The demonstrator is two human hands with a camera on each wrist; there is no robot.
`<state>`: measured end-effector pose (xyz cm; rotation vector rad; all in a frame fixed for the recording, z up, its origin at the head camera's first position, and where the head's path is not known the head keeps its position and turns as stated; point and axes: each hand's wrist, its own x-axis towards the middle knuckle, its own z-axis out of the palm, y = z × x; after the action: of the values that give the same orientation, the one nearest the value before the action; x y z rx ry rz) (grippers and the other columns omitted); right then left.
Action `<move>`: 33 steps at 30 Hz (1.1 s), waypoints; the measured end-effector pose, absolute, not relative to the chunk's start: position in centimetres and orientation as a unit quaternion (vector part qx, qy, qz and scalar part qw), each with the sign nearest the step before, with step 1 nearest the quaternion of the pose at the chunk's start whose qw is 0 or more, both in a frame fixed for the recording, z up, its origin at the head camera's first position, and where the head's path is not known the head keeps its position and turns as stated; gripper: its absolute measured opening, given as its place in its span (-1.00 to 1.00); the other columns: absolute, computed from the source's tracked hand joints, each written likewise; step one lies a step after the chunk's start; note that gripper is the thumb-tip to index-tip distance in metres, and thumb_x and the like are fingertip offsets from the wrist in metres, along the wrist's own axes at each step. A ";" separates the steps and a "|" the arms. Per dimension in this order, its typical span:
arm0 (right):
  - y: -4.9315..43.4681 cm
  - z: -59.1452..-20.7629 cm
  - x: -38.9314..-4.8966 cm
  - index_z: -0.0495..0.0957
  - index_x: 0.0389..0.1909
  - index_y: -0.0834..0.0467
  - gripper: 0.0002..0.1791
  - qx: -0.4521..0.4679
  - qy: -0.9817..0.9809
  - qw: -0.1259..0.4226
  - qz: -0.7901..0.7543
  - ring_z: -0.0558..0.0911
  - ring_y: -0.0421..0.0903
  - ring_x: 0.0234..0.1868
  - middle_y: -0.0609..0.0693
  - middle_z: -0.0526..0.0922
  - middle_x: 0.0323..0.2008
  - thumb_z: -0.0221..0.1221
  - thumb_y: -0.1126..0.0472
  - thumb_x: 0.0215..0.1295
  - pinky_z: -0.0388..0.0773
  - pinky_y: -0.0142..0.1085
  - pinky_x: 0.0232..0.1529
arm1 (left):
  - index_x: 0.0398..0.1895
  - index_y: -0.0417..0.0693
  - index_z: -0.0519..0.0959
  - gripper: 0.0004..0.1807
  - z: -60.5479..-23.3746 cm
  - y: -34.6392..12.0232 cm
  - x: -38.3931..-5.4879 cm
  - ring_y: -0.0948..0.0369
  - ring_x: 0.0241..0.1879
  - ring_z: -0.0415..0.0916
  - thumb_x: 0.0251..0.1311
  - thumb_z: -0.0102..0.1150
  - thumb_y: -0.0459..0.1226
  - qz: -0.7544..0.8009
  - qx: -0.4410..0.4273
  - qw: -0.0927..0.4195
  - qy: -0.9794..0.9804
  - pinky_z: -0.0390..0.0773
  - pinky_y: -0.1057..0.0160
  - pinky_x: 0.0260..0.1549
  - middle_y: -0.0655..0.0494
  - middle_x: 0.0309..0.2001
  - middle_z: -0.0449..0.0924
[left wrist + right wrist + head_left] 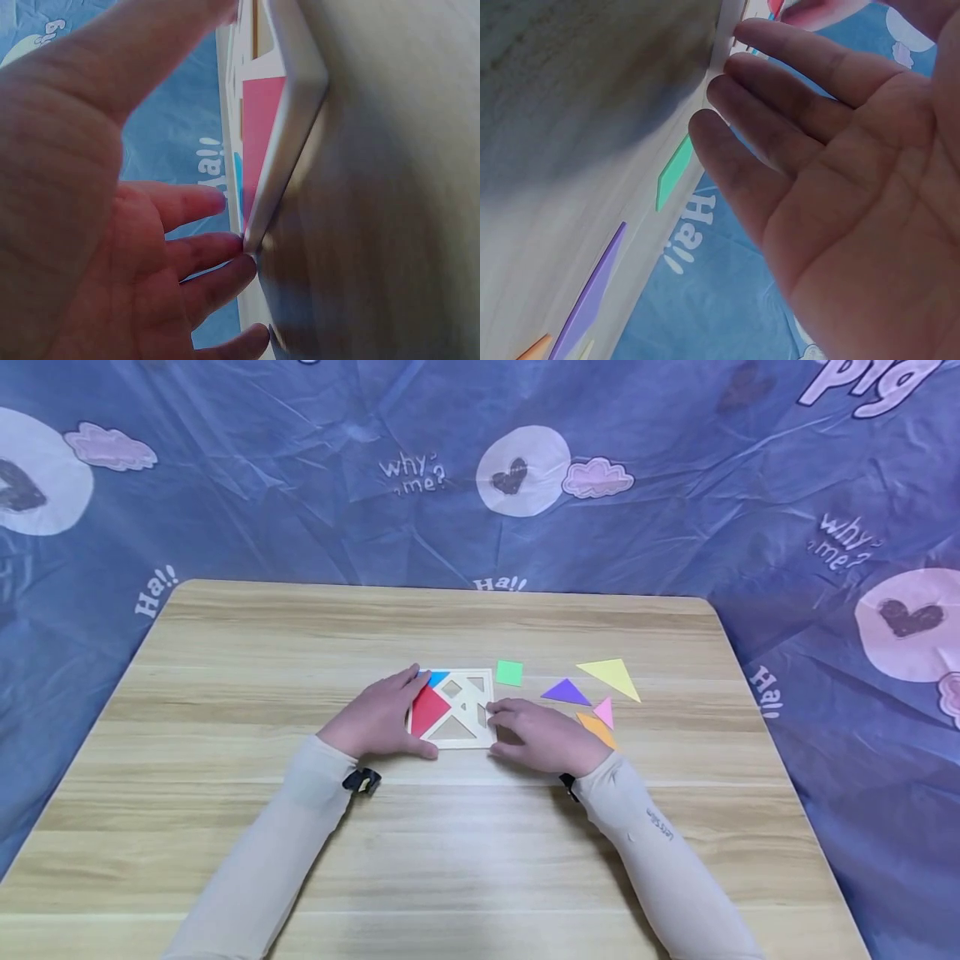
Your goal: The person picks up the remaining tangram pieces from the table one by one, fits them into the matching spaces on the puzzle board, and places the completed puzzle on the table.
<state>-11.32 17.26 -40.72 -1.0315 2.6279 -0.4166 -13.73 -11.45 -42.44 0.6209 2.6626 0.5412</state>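
A pale wooden tangram tray (462,745) lies on the table between my hands. A large red triangle (430,713) and a blue triangle (438,678) sit in its left part; the other cutouts show no coloured pieces. My left hand (384,714) rests along the tray's left side, thumb by the near edge and fingers at the far left corner. In the left wrist view its fingers (214,251) are fairly straight, tips against the tray's rim. From the right, my right hand (546,735) reaches the tray's right edge with extended fingers (739,161), palm holding nothing.
Loose pieces lie right of the tray: a green square (509,673), a purple triangle (567,692), a yellow triangle (615,676), a pink triangle (604,712) and an orange piece (595,727), partly behind the right hand. A blue printed cloth (337,518) hangs behind the wooden table (300,635).
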 end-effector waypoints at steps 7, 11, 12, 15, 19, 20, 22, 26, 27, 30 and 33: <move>17.6 -40.7 -11.2 0.66 0.16 0.23 -0.58 -0.354 0.909 0.153 -0.159 0.52 0.05 0.36 0.11 0.57 0.31 0.29 0.07 0.42 0.47 -0.09 0.37 | 0.66 -0.17 0.02 0.39 -42.6 -11.1 -13.5 -0.15 0.57 0.08 -0.12 0.58 0.24 0.178 0.234 0.171 0.940 0.20 -0.11 0.50 -0.15 0.64 0.02; 17.9 -40.6 -11.2 0.69 0.09 0.20 -0.64 -0.351 0.908 0.160 -0.162 0.58 0.03 0.28 0.08 0.60 0.24 0.30 0.07 0.42 0.52 -0.10 0.32 | 0.65 -0.20 0.05 0.38 -42.9 -10.7 -13.4 -0.13 0.57 0.09 -0.13 0.59 0.24 0.177 0.244 0.164 0.939 0.22 -0.07 0.50 -0.15 0.62 0.06; 18.0 -40.6 -11.3 0.70 0.08 0.19 -0.65 -0.351 0.908 0.160 -0.164 0.60 0.02 0.24 0.06 0.62 0.20 0.29 0.07 0.42 0.54 -0.10 0.30 | 0.65 -0.20 0.06 0.38 -42.9 -10.6 -13.4 -0.12 0.57 0.09 -0.14 0.59 0.24 0.176 0.246 0.163 0.939 0.22 -0.07 0.50 -0.15 0.62 0.06; 18.3 -40.3 -11.4 0.72 0.03 0.17 -0.71 -0.352 0.907 0.157 -0.170 0.65 -0.03 0.11 0.01 0.65 0.08 0.26 0.09 0.44 0.59 -0.13 0.21 | 0.64 -0.19 0.07 0.38 -43.0 -10.3 -13.3 -0.10 0.57 0.09 -0.14 0.58 0.26 0.176 0.250 0.164 0.938 0.22 -0.06 0.51 -0.13 0.62 0.06; 18.5 -40.1 -11.7 0.75 -0.04 0.12 -0.76 -0.351 0.908 0.152 -0.170 0.68 -0.10 -0.03 -0.05 0.68 -0.06 0.24 0.09 0.46 0.63 -0.16 0.10 | 0.64 -0.19 0.06 0.40 -43.0 -9.8 -13.0 -0.09 0.56 0.11 -0.16 0.57 0.29 0.166 0.254 0.163 0.939 0.22 -0.04 0.51 -0.12 0.61 0.09; 18.5 -40.0 -11.7 0.76 -0.06 0.11 -0.77 -0.349 0.909 0.152 -0.169 0.68 -0.11 -0.05 -0.07 0.69 -0.09 0.23 0.09 0.47 0.63 -0.17 0.08 | 0.64 -0.20 0.06 0.41 -43.0 -9.7 -12.9 -0.09 0.55 0.12 -0.17 0.57 0.30 0.163 0.256 0.162 0.939 0.22 -0.04 0.50 -0.11 0.61 0.10; 18.5 -40.0 -11.7 0.78 -0.10 0.08 -0.79 -0.343 0.911 0.154 -0.170 0.68 -0.14 -0.09 -0.10 0.70 -0.13 0.24 0.08 0.46 0.64 -0.18 0.05 | 0.64 -0.23 0.07 0.42 -42.8 -9.4 -12.7 -0.09 0.54 0.14 -0.17 0.57 0.31 0.159 0.258 0.161 0.939 0.23 -0.03 0.50 -0.12 0.60 0.11; 18.6 -39.7 -11.8 0.80 -0.16 0.05 -0.80 -0.331 0.913 0.164 -0.173 0.70 -0.16 -0.12 -0.15 0.71 -0.19 0.24 0.08 0.46 0.65 -0.20 0.01 | 0.62 -0.29 0.09 0.42 -42.6 -8.9 -12.2 -0.07 0.52 0.17 -0.18 0.57 0.31 0.151 0.261 0.161 0.940 0.26 -0.01 0.49 -0.13 0.58 0.15; 18.6 -39.6 -11.8 0.80 -0.16 0.04 -0.80 -0.326 0.914 0.168 -0.173 0.70 -0.16 -0.12 -0.15 0.71 -0.20 0.24 0.08 0.46 0.65 -0.19 0.01 | 0.61 -0.30 0.09 0.42 -42.6 -8.7 -12.1 -0.07 0.52 0.18 -0.19 0.57 0.30 0.149 0.262 0.161 0.940 0.27 0.00 0.49 -0.13 0.57 0.16; 18.8 -39.4 -11.7 0.81 -0.18 0.04 -0.80 -0.312 0.918 0.176 -0.173 0.71 -0.15 -0.10 -0.15 0.73 -0.20 0.24 0.07 0.46 0.65 -0.18 0.01 | 0.60 -0.32 0.12 0.42 -42.6 -8.2 -11.8 -0.06 0.49 0.22 -0.21 0.57 0.31 0.140 0.266 0.154 0.941 0.30 0.02 0.47 -0.13 0.55 0.21; 18.8 -39.2 -11.7 0.82 -0.23 0.03 -0.79 -0.295 0.923 0.183 -0.168 0.71 -0.15 -0.13 -0.16 0.73 -0.23 0.25 0.06 0.46 0.65 -0.20 -0.02 | 0.59 -0.34 0.14 0.42 -42.7 -7.8 -11.7 -0.06 0.49 0.23 -0.21 0.57 0.32 0.140 0.273 0.148 0.940 0.31 0.02 0.47 -0.14 0.53 0.23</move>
<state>-11.66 18.84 -39.17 -0.8323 2.6037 -0.4734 -11.68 -7.85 -42.68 0.7847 2.7050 0.4027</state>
